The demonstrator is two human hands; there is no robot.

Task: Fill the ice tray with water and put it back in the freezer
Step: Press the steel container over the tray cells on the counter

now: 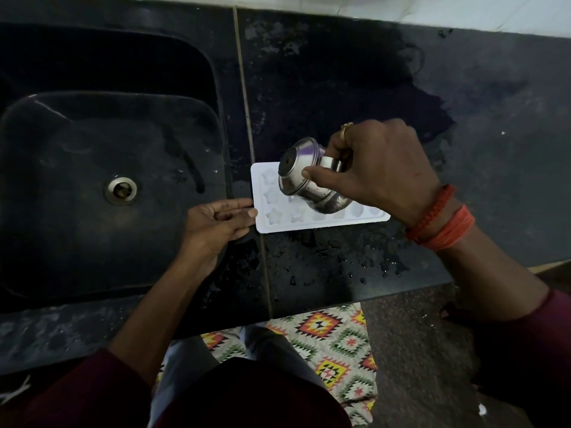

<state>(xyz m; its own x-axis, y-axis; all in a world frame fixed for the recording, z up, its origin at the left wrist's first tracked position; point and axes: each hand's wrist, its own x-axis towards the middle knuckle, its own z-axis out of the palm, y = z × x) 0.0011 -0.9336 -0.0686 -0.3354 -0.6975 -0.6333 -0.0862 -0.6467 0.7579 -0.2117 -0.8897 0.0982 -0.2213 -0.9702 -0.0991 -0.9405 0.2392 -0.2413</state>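
Fingers (321,174) of right hand (380,171) grip one pot (296,160) above one tray (262,226).

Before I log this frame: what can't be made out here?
- Water level in the ice tray cells: the head view is dim and the tray is white on white. The steel pot covers the middle cells.
- The steel pot's mouth and any stream of water: hidden by the pot's own body and the right hand.
- The ice tray's far right end: behind the right hand.
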